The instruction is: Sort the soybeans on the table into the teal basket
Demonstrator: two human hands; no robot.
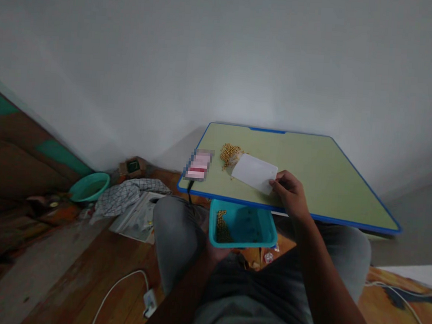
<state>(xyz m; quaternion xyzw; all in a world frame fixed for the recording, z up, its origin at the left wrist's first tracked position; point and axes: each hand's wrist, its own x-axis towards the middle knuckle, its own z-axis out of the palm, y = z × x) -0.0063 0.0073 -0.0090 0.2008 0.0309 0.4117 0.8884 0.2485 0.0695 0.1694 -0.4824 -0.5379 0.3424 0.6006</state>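
My right hand [291,191] pinches the right edge of a white flat plastic card [255,172] between thumb and fingers, just over the table [311,173]. At the card's left edge lies a heap of small yellow beans [229,152], with a whitish translucent patch beside it that I cannot make out. Below the table's front edge, my left hand [217,251] supports a turquoise plastic basin [250,223] from its lower left side; its fingers are partly hidden beneath. More beans [222,225] lie along the basin's left side.
A blurred pink-and-white item [199,166] lies at the table's left edge, with a dark strap below it. On the floor at left are a green basin [90,187], a checked cloth [126,197] and a small box [133,166]. A white cable with a plug block [150,303] runs nearby.
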